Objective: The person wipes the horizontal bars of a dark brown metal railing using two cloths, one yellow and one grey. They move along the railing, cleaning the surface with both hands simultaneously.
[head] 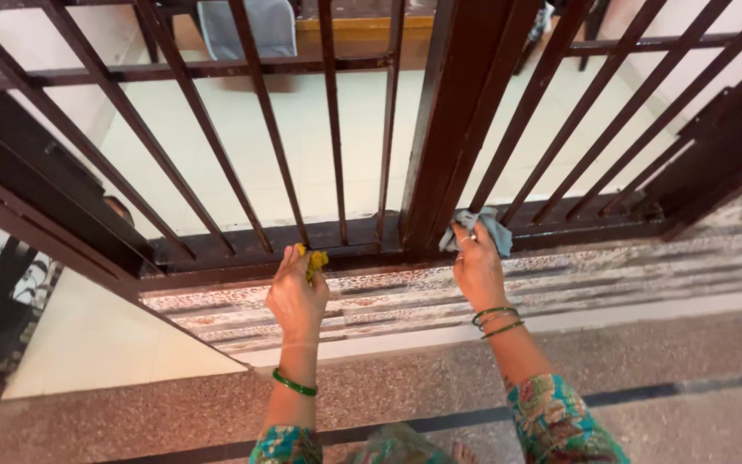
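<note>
From the head camera, the left hand point(295, 292) is closed around a small yellow scrubber point(313, 259), pressing it to the bottom rail point(242, 245) of a dark brown metal gate point(440, 120). The right hand point(477, 262) grips a crumpled grey-blue cloth point(481, 228) against the foot of the thick upright post point(429, 198). The rail's long axis runs left to right just beyond both hands; the left hand is the nearer to its open stretch, the patterned threshold point(629, 275) lying beneath the wrists
</note>
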